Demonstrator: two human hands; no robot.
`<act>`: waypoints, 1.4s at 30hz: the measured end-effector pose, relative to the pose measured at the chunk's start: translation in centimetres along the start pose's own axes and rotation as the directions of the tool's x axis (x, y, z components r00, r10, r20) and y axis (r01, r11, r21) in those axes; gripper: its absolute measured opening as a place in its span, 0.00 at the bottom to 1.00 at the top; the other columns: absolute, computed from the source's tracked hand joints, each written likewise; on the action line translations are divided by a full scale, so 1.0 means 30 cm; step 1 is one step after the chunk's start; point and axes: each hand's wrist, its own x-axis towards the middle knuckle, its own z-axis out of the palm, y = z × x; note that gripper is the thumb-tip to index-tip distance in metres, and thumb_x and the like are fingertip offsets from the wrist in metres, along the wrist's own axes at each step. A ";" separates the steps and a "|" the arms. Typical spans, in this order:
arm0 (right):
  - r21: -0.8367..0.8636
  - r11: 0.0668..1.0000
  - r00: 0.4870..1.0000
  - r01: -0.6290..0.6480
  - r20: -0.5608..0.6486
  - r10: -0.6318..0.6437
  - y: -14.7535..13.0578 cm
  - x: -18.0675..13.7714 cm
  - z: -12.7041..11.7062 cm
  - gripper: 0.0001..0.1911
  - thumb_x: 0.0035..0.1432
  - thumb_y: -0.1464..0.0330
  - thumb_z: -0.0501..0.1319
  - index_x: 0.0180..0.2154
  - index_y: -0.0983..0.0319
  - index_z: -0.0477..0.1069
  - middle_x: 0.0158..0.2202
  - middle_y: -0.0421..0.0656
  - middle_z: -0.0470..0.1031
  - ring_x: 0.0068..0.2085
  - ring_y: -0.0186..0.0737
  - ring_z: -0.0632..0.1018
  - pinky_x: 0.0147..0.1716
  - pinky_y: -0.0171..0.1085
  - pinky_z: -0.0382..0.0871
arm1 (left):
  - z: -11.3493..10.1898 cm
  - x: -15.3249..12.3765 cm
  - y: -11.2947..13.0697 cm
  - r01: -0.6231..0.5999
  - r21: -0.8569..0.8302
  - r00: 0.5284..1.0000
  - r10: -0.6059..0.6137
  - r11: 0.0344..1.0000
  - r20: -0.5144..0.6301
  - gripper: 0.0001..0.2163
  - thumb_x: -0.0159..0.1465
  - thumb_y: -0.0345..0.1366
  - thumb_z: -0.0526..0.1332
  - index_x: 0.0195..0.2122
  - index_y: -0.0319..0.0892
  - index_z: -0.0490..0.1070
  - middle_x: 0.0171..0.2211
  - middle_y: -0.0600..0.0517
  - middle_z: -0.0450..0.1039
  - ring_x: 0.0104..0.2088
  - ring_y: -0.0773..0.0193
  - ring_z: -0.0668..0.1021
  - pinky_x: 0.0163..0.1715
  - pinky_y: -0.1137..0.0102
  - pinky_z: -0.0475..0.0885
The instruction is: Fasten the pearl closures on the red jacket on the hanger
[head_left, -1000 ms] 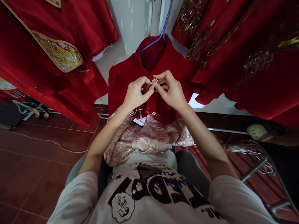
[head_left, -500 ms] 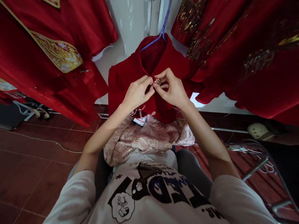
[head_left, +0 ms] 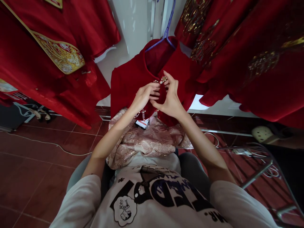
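Note:
A red jacket [head_left: 128,76] with a stand collar hangs before me on a purple wire hanger [head_left: 166,34]. At its neck opening sits a pearl-and-gold beaded fastener [head_left: 163,80], and it shows uncovered. My right hand [head_left: 171,98] is beside it with thumb and fingers spread apart, the fingertips at the beads' right edge. Just below the fastener, my left hand [head_left: 144,96] has its fingers loosely stretched over the jacket front. Neither hand visibly grips anything. More beaded trim [head_left: 142,113] shows under my left wrist, partly hidden.
Pink brocade cloth [head_left: 142,139] lies over my lap, with a white tag [head_left: 142,123] on it. Red embroidered garments [head_left: 95,28] hang at the left and others [head_left: 228,69] at the right. A metal rack [head_left: 256,174] and a pale clog [head_left: 263,133] are at the lower right.
My fingers have let go of the beaded fastener and spread apart. Both hands have moved slightly down from it, and the jacket's collar has shifted a little to the right.

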 end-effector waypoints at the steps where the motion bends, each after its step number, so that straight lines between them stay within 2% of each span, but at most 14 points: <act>1: -0.014 1.000 1.000 0.000 -0.005 0.000 -0.008 -0.014 0.002 0.48 0.54 0.64 0.66 0.71 0.54 0.44 0.68 0.53 0.53 0.65 0.57 0.63 0.65 0.62 0.63 | 0.007 -0.001 0.007 0.053 -0.051 0.998 -0.052 0.997 0.032 0.19 0.76 0.42 0.45 0.53 0.40 0.72 0.46 0.43 0.80 0.41 0.62 0.83 0.39 0.69 0.80; 4: -0.046 0.999 0.998 -0.023 0.058 0.026 -0.016 -0.042 -0.022 0.44 0.55 0.71 0.59 0.71 0.55 0.46 0.69 0.51 0.54 0.69 0.54 0.60 0.69 0.59 0.57 | 0.019 -0.009 0.038 0.197 -0.160 0.977 -0.180 0.967 0.113 0.22 0.76 0.44 0.44 0.61 0.38 0.68 0.52 0.42 0.78 0.46 0.60 0.83 0.44 0.67 0.80; 6: -0.065 0.995 0.987 -0.080 0.134 0.088 0.003 -0.053 -0.067 0.41 0.55 0.73 0.56 0.70 0.56 0.52 0.67 0.50 0.60 0.67 0.53 0.64 0.66 0.57 0.62 | 0.015 -0.015 0.049 0.253 -0.209 0.964 -0.227 0.945 0.140 0.24 0.76 0.46 0.44 0.64 0.40 0.66 0.57 0.42 0.76 0.49 0.60 0.82 0.47 0.67 0.80; 9: -0.158 0.956 0.945 -0.249 0.176 0.275 0.054 -0.067 -0.164 0.32 0.54 0.73 0.57 0.62 0.59 0.65 0.51 0.49 0.76 0.51 0.51 0.78 0.53 0.53 0.74 | 0.004 -0.021 0.034 0.279 -0.262 0.958 -0.248 0.924 0.146 0.25 0.76 0.47 0.43 0.62 0.41 0.69 0.59 0.42 0.74 0.50 0.57 0.82 0.47 0.66 0.80; 11: -0.192 0.920 0.924 -0.341 0.111 0.366 0.079 -0.072 -0.229 0.22 0.54 0.72 0.60 0.52 0.60 0.73 0.38 0.46 0.79 0.40 0.46 0.80 0.44 0.47 0.76 | 0.007 -0.020 0.011 0.283 -0.284 0.957 -0.250 0.916 0.146 0.24 0.76 0.46 0.43 0.60 0.41 0.72 0.59 0.42 0.75 0.49 0.56 0.82 0.45 0.65 0.81; 15: -0.012 0.926 0.926 -0.377 0.005 0.377 0.051 -0.065 -0.312 0.14 0.58 0.66 0.63 0.47 0.60 0.74 0.32 0.42 0.78 0.32 0.38 0.77 0.35 0.39 0.73 | 0.061 -0.008 -0.031 0.283 -0.360 0.959 -0.257 0.889 0.120 0.22 0.76 0.42 0.44 0.59 0.41 0.73 0.64 0.43 0.70 0.50 0.54 0.82 0.42 0.64 0.82; 18: 0.115 0.924 0.929 -0.365 0.113 0.353 -0.009 -0.060 -0.330 0.16 0.58 0.61 0.67 0.46 0.59 0.73 0.36 0.43 0.77 0.34 0.37 0.77 0.32 0.36 0.72 | 0.117 -0.005 -0.040 0.299 -0.434 0.952 -0.294 0.850 0.080 0.20 0.77 0.39 0.44 0.61 0.43 0.70 0.68 0.45 0.64 0.52 0.54 0.82 0.42 0.64 0.82; 21: 0.189 0.923 0.922 -0.336 0.267 0.281 -0.049 -0.063 -0.334 0.20 0.55 0.59 0.70 0.47 0.58 0.73 0.41 0.43 0.77 0.40 0.38 0.78 0.36 0.36 0.74 | 0.144 -0.036 -0.037 0.296 -0.486 0.947 -0.318 0.822 0.040 0.21 0.77 0.38 0.42 0.58 0.43 0.72 0.67 0.46 0.65 0.50 0.57 0.82 0.42 0.66 0.81; 24: 0.229 0.913 0.902 -0.338 0.354 0.245 -0.057 -0.068 -0.337 0.22 0.53 0.57 0.72 0.47 0.58 0.74 0.44 0.43 0.76 0.44 0.39 0.78 0.38 0.36 0.75 | 0.128 -0.091 -0.055 0.192 -0.404 0.940 -0.286 0.894 -0.187 0.18 0.76 0.39 0.46 0.49 0.43 0.76 0.57 0.46 0.75 0.43 0.62 0.82 0.36 0.71 0.79; 27: 0.231 0.904 0.883 -0.360 0.397 0.250 -0.058 -0.069 -0.329 0.23 0.51 0.55 0.74 0.46 0.58 0.76 0.44 0.43 0.77 0.42 0.38 0.78 0.36 0.36 0.75 | 0.083 -0.133 -0.114 0.100 -0.212 0.843 -0.196 0.972 -0.500 0.11 0.74 0.39 0.54 0.42 0.45 0.76 0.47 0.47 0.78 0.40 0.65 0.80 0.32 0.74 0.76; 29: 0.238 0.896 0.874 -0.376 0.411 0.258 -0.061 -0.067 -0.310 0.23 0.50 0.55 0.74 0.44 0.58 0.76 0.44 0.43 0.78 0.39 0.36 0.77 0.36 0.36 0.75 | 0.052 -0.144 -0.163 0.127 -0.191 0.769 -0.219 0.973 -0.601 0.08 0.73 0.38 0.56 0.40 0.45 0.74 0.44 0.48 0.78 0.37 0.67 0.79 0.30 0.76 0.74; 33: 0.243 0.873 0.864 -0.423 0.399 0.307 -0.068 -0.064 -0.247 0.24 0.48 0.53 0.75 0.41 0.60 0.77 0.39 0.43 0.79 0.34 0.36 0.78 0.35 0.38 0.76 | 0.015 -0.147 -0.218 0.247 -0.398 0.702 -0.446 0.884 -0.555 0.07 0.72 0.31 0.53 0.37 0.44 0.68 0.37 0.50 0.78 0.23 0.72 0.74 0.19 0.78 0.68; 39: 0.232 0.896 0.891 -0.379 0.354 0.285 -0.067 -0.053 -0.163 0.20 0.60 0.53 0.67 0.46 0.61 0.78 0.47 0.48 0.79 0.41 0.39 0.79 0.43 0.42 0.78 | 0.014 -0.148 -0.210 0.249 -0.482 0.730 -0.490 0.840 -0.476 0.09 0.72 0.28 0.51 0.38 0.43 0.70 0.39 0.50 0.79 0.23 0.74 0.76 0.20 0.79 0.69; 42: 0.209 0.925 0.925 -0.319 0.280 0.256 -0.051 -0.032 -0.106 0.19 0.62 0.56 0.65 0.49 0.60 0.76 0.42 0.46 0.77 0.42 0.39 0.79 0.43 0.42 0.77 | 0.020 -0.150 -0.219 0.275 -0.475 0.753 -0.494 0.836 -0.435 0.09 0.71 0.27 0.53 0.38 0.42 0.71 0.38 0.50 0.80 0.24 0.74 0.76 0.21 0.79 0.71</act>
